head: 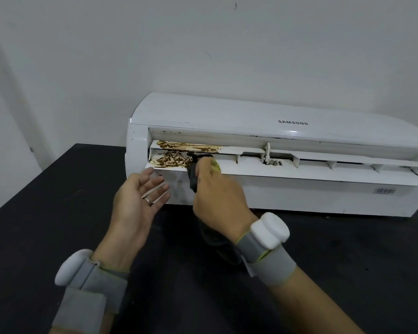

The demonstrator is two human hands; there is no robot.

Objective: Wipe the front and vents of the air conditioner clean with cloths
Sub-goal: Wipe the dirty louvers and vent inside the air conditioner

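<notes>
Right hand [217, 201]: fingers curled round a dark cloth [193, 175], its tip pushed against the open vent flap [299, 168] of the air conditioner [203, 114]; the rest of the cloth hangs below the palm toward the wrist. Left hand [135, 201]: open, palm turned right, fingers straight, holding nothing, just beside the lower left front of the unit; whether the fingertips touch it cannot be told. Ring [147, 200] on one left finger. Grey wristbands with white pods on the left wrist [92, 285] and the right wrist [268, 249]. Brown grime [171, 160] smeared over the left end of the flap and the slat above it, just left of the cloth tip; the flap to the right is white. The unit stands along the back edge of the black table [46, 213], against the white wall [203, 44], its left end near the back left corner.
</notes>
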